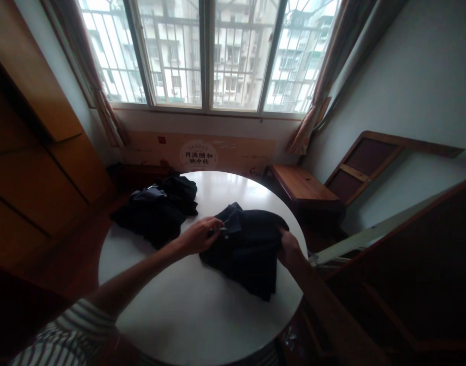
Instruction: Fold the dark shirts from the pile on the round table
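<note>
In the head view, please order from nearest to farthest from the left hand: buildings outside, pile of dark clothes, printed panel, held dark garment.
1. Held dark garment: touching the left hand.
2. Pile of dark clothes: on the table's left side.
3. Printed panel: beyond the table, under the window.
4. Buildings outside: beyond the window.

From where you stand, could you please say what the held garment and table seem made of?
Garment: matte, dark cloth, judging by its soft folds; fibre unclear.
Table: glossy white surface, perhaps laminate or painted wood, as light glares off its far side.
</note>
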`<state>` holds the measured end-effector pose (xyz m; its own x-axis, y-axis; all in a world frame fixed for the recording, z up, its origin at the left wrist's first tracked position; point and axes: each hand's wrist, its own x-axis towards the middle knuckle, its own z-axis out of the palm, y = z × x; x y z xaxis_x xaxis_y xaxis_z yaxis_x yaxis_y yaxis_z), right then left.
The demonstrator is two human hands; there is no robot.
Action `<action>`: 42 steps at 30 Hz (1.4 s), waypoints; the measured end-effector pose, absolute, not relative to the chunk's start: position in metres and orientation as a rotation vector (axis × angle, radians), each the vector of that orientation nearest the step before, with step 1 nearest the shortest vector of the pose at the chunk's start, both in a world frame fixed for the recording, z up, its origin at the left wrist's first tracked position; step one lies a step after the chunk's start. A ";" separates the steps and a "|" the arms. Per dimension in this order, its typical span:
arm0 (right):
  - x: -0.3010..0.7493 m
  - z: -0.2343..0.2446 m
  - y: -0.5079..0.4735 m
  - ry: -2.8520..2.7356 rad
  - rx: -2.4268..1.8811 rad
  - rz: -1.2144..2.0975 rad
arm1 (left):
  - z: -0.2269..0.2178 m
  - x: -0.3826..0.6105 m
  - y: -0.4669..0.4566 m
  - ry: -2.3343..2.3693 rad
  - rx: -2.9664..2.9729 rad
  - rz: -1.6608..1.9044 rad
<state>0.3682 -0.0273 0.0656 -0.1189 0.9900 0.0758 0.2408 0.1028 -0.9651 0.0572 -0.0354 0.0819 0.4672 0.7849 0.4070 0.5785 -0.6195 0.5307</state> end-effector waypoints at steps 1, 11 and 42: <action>0.375 0.064 -0.026 -1.480 -1.288 1.074 | 0.072 0.049 -0.036 1.273 2.393 0.916; 0.368 0.074 -0.019 -1.161 -1.218 1.433 | 0.035 0.039 -0.026 1.343 2.088 0.853; 0.317 0.042 -0.015 -2.618 -1.372 0.263 | 0.040 0.048 -0.010 1.604 2.627 0.135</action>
<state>0.3170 -0.0153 0.0425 -0.5606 0.8250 0.0717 0.7943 0.5602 -0.2353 0.0482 -0.0103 0.0396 0.4546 0.8896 0.0432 0.8843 -0.4567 0.0970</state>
